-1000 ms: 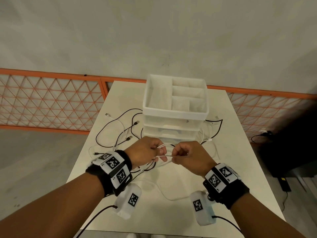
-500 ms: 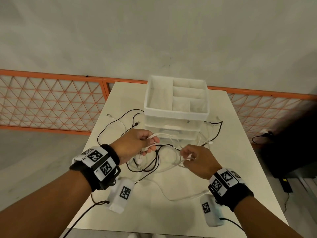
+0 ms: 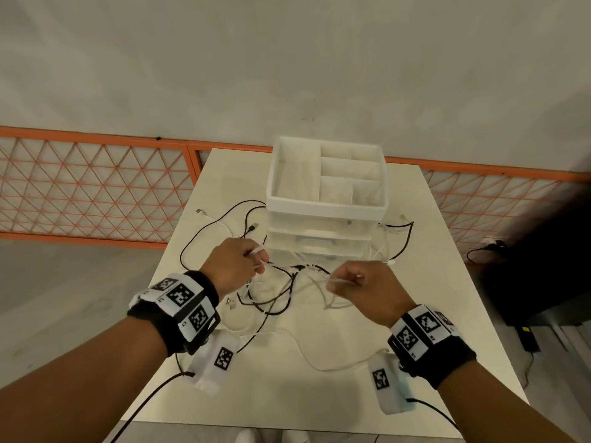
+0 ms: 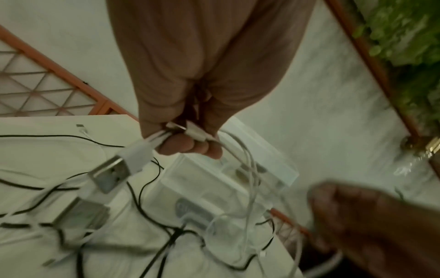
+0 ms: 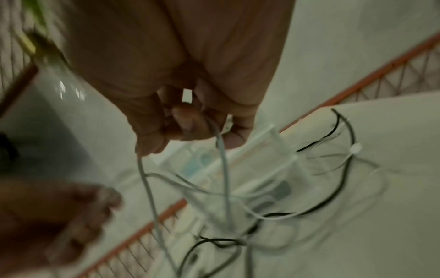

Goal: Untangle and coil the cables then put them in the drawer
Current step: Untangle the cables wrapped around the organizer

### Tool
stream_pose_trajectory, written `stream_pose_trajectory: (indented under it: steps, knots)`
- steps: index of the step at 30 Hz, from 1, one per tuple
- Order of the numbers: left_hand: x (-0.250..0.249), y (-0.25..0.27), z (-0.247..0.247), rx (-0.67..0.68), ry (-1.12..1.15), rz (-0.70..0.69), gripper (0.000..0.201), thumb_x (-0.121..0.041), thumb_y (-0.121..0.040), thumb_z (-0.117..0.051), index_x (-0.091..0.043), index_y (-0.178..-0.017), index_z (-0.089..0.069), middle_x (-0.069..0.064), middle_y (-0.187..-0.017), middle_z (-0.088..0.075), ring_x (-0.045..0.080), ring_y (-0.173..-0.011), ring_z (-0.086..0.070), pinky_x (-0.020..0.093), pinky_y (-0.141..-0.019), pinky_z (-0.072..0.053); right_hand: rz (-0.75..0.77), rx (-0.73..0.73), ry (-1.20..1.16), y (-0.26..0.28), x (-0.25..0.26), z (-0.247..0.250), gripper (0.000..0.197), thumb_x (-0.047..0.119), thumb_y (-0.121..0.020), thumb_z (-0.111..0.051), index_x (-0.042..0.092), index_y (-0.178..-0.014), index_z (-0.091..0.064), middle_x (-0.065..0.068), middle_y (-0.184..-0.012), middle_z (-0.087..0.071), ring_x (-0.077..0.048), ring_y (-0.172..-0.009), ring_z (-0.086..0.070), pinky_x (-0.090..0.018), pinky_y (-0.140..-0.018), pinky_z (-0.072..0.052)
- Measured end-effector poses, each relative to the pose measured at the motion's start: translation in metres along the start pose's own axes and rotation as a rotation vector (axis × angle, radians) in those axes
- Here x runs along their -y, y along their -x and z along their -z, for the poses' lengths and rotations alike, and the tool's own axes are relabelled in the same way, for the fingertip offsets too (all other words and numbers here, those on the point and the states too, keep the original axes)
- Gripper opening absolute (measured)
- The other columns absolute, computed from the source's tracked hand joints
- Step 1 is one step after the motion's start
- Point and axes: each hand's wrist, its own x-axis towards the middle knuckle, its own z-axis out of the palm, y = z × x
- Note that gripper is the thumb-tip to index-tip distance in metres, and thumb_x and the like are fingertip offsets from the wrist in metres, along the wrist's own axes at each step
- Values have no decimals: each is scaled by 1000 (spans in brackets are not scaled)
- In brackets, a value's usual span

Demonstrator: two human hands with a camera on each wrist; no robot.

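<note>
A tangle of black cables [image 3: 281,295] and white cables [image 3: 323,366] lies on the white table [image 3: 431,251] in front of a white drawer unit [image 3: 323,225]. My left hand [image 3: 235,263] grips a bundle of white cable ends [image 4: 190,131]; a USB plug [image 4: 112,173] sticks out below its fingers. My right hand [image 3: 361,284] pinches a strand of white cable [image 5: 221,150] and holds it above the table. Both hands hover over the tangle, about a hand's width apart. The drawers of the unit look closed.
The drawer unit carries an open divided tray [image 3: 329,174] on top. An orange lattice fence [image 3: 96,187] runs behind the table. A dark object [image 3: 543,270] and a cable lie on the floor at the right. More cable ends trail to the left [image 3: 200,211] and right [image 3: 399,225] of the unit.
My hands have pulled apart from each other. The right hand has moved right and taken a fresh pinch on the white cable; the left hand stays gripped on its cable ends.
</note>
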Motion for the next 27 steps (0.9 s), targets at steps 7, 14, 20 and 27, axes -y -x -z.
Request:
stream_pose_trajectory:
  steps: [7,14,20,27]
  knots:
    - [15,-3,-14,-13,-178,48,30,-7,-98,-43,-14,-82,-67,1,-80,-67,8,-66,-61,14,-52,-39,142,-232,-394,-2,35,13,10,18,-92,-70,14,-90,-79,9,-65,-66,-2,-52,-47,-12,-56,-39]
    - [-12,-6,4,55,40,18,30,-4,-98,-41,-10,-89,-68,2,-71,-56,13,-59,-44,22,-52,-36,-86,69,-35,1,14,6,50,66,-91,-52,28,-74,-80,-6,-73,-76,-17,-79,-72,-32,-83,-53]
    - [-44,8,-18,226,-49,-159,11,-18,-95,-59,-14,-101,-67,1,-93,-70,13,-77,-56,23,-64,-42,-88,58,-230,-5,26,-13,19,14,-98,-56,21,-90,-73,3,-69,-72,4,-51,-57,-18,-59,-38]
    - [-36,10,-42,190,-131,-207,19,-26,-95,-59,-12,-83,-64,-5,-67,-61,7,-56,-50,25,-63,-39,57,-77,-253,-8,17,6,37,-10,-80,-59,26,-85,-65,-3,-86,-74,-13,-60,-58,-28,-58,-48]
